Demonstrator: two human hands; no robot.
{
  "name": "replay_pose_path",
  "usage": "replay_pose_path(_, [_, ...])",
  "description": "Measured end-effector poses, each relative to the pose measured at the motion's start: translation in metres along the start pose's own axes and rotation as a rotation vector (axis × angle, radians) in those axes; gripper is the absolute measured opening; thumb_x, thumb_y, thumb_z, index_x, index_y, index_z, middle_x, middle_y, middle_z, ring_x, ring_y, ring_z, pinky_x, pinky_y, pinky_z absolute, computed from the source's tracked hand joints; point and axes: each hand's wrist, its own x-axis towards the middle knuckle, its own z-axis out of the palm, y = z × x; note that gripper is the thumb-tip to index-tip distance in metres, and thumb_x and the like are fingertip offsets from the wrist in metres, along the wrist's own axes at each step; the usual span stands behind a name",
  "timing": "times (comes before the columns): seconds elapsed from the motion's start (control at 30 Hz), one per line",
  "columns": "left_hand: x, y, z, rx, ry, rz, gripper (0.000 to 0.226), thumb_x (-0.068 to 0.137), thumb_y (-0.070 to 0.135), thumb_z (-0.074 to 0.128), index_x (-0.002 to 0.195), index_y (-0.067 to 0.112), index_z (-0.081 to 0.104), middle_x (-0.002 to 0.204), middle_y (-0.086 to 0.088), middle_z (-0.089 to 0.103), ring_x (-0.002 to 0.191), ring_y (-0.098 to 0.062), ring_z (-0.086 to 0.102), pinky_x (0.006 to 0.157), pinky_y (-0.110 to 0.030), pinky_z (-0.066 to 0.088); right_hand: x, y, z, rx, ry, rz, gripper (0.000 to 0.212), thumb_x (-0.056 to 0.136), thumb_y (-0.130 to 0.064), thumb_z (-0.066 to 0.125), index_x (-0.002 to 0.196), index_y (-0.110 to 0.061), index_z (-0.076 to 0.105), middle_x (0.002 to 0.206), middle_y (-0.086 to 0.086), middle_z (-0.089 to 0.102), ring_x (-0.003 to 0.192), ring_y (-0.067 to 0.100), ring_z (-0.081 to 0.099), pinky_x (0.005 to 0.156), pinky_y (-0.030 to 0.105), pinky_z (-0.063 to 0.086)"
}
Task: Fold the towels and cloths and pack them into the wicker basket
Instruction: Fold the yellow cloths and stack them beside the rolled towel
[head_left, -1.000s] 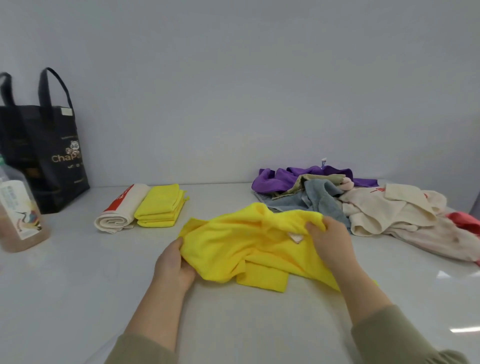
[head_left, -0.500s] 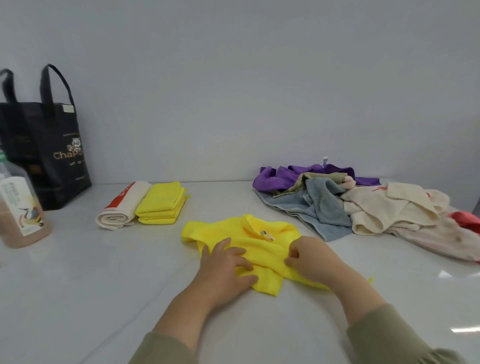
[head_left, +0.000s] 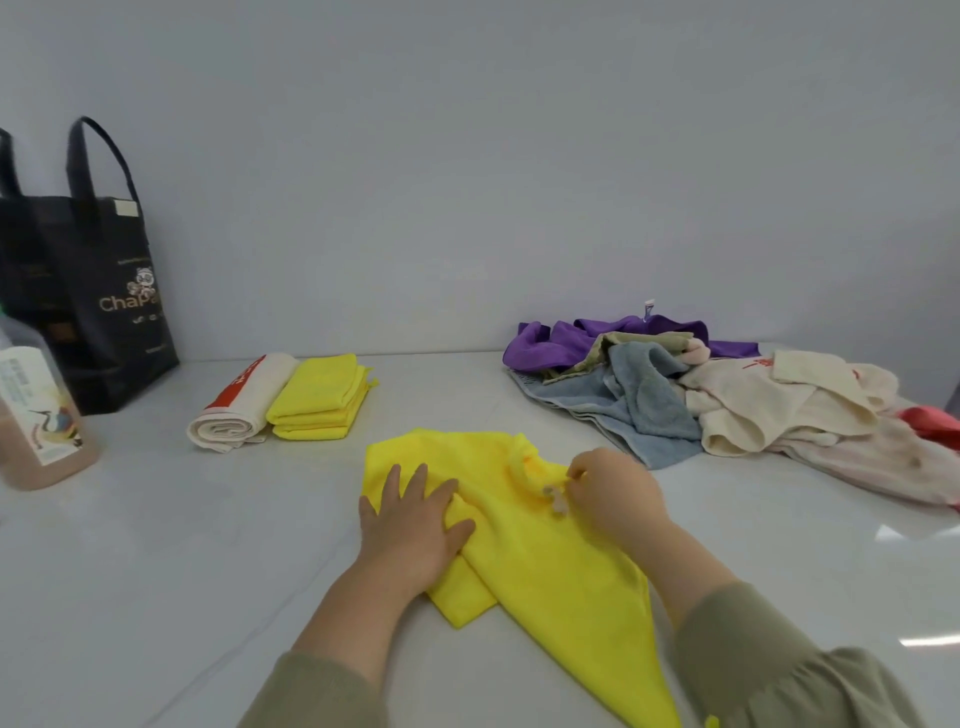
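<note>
At the near middle of the table, your left hand (head_left: 415, 525) lies flat, fingers spread, pressing down the bright yellow microfibre cloth (head_left: 545, 571). Your right hand (head_left: 613, 493), just beside it, has its fingers curled and pinches a fold of the same cloth by a small pale label (head_left: 556, 500). The cloth lies rumpled, trailing toward your right sleeve.

Surface: a glossy white tabletop (head_left: 208, 571) against a plain pale grey wall (head_left: 467, 156).

Far left: a rolled cream towel with a red stripe (head_left: 239, 410) touches a stack of folded yellow cloths (head_left: 317, 400).

Far right: a loose heap of purple, blue-grey terry and cream towels (head_left: 649, 395).

Left edge: a black fabric tote bag (head_left: 104, 291) and a clear plastic bottle of brownish liquid (head_left: 36, 415).
</note>
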Motion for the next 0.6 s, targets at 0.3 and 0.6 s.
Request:
replay_pose_path(0.3, [0.000, -0.014, -0.006, -0.103, 0.115, -0.253, 0.087, 0.089, 0.063, 0.045, 0.151, 0.031, -0.007, 0.160, -0.003, 0.005, 0.146, -0.028, 0.004, 0.112, -0.055, 0.019, 0.008, 0.027, -0.030, 0.875, 0.256, 0.352, 0.072, 0.097, -0.012, 0.049, 0.153, -0.014, 0.003, 0.150, 0.012, 0.033, 0.116, 0.031, 0.050, 0.085, 0.034, 0.042])
replay_pose_path(0.6, [-0.004, -0.010, -0.021, -0.542, 0.098, -0.115, 0.077, 0.071, 0.037, 0.056, 0.144, 0.031, 0.030, 0.131, -0.004, 0.056, 0.116, -0.028, 0.054, 0.092, -0.035, 0.045, -0.016, 0.001, -0.023, -0.050, -0.387, -0.222, 0.021, 0.082, -0.038, 0.069, 0.094, -0.022, 0.062, 0.091, -0.009, 0.049, 0.086, 0.011, 0.050, 0.072, 0.023, 0.044])
